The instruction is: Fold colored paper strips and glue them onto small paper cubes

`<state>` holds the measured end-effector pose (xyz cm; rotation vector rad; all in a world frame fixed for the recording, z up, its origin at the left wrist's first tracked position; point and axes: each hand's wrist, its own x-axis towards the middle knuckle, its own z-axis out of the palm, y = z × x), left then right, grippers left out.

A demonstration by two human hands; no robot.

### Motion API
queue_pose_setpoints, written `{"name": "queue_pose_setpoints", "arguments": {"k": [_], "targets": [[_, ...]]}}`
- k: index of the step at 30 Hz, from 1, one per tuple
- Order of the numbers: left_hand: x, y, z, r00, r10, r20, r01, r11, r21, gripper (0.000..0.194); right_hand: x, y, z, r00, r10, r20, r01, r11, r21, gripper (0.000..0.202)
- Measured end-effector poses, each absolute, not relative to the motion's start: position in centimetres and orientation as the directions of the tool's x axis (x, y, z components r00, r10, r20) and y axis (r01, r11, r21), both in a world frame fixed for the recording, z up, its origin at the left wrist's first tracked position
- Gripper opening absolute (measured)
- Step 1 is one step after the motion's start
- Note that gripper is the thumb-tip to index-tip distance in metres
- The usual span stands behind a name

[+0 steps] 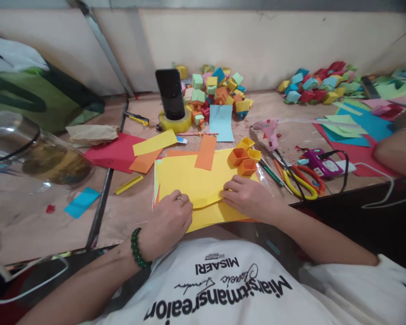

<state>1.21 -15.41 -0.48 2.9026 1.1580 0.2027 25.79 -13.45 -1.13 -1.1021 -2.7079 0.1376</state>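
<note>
A yellow sheet of paper (192, 180) lies on top of a stack of coloured sheets, its near edge lifted and curled above another yellow sheet (213, 216). My left hand (172, 213) is closed at the left part of that edge, fingers curled, thumb hidden. At the edge's right part, my right hand (246, 195) pinches the same sheet. An orange paper strip (205, 152) rests across the far side of the sheet. Several small folded orange and yellow paper boxes (246, 157) sit on its far right corner, just beyond my right hand.
A phone (171, 95) leans on a tape roll (175, 121) before a pile of paper cubes (219, 88). Right are a pink glue gun (269, 133), scissors (299, 183) and a purple power strip (321, 162); another person's arm (401, 149) reaches in. A glass jar (50, 153) stands left.
</note>
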Motion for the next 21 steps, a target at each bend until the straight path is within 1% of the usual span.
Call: {"name": "queue_pose_setpoints", "arguments": {"k": [2,3,4,5,7,8,11,13,15,16,19,21], "targets": [[1.1,-14.8,-0.6,0.698,0.710,0.095,0.708,-0.704,0.056,0.026,25.7,-12.8,-1.8,-0.598,0.793,0.119,0.707,0.591,-0.388,0.024],[1.1,-14.6,-0.8,0.686,0.723,0.084,0.723,-0.690,0.041,0.027,25.6,-12.5,-1.9,-0.543,0.837,0.070,0.717,0.506,-0.480,0.022],[1.1,-14.5,-0.9,0.674,0.735,0.070,0.736,-0.677,0.026,0.026,25.5,-12.3,-2.0,-0.493,0.870,0.011,0.728,0.420,-0.542,0.019],[1.1,-14.4,-1.0,0.666,0.744,0.054,0.745,-0.667,0.016,0.026,25.4,-12.1,-1.9,-0.447,0.893,-0.044,0.744,0.344,-0.572,0.015],[1.3,-14.3,-1.1,0.650,0.759,0.027,0.759,-0.651,0.012,0.026,25.1,-11.8,-1.5,-0.375,0.921,-0.109,0.789,0.255,-0.559,0.009],[1.4,-14.3,-1.0,0.642,0.767,0.016,0.766,-0.642,0.012,0.026,25.0,-11.7,-1.3,-0.357,0.927,-0.119,0.810,0.244,-0.534,0.011],[1.7,-14.4,-0.7,0.635,0.773,-0.003,0.772,-0.635,-0.022,0.025,24.9,-11.5,-0.6,-0.379,0.913,-0.149,0.838,0.271,-0.473,0.016],[2.0,-14.4,-0.4,0.662,0.750,-0.014,0.746,-0.660,-0.084,0.026,25.0,-11.5,-0.3,-0.426,0.885,-0.187,0.836,0.307,-0.454,0.012],[2.1,-14.5,-0.2,0.698,0.716,-0.021,0.706,-0.692,-0.151,0.029,24.9,-11.5,0.0,-0.476,0.860,-0.185,0.829,0.368,-0.422,0.006],[2.2,-14.5,0.0,0.711,0.703,-0.019,0.691,-0.702,-0.173,0.029,24.9,-11.6,0.1,-0.494,0.852,-0.173,0.827,0.399,-0.397,0.006],[2.3,-14.7,0.3,0.711,0.703,-0.020,0.688,-0.702,-0.182,0.028,24.6,-12.2,0.3,-0.480,0.861,-0.167,0.846,0.405,-0.346,0.009],[2.2,-14.8,0.5,0.684,0.728,-0.036,0.716,-0.681,-0.153,0.026,24.6,-12.5,0.2,-0.448,0.873,-0.193,0.853,0.352,-0.385,0.007]]}}
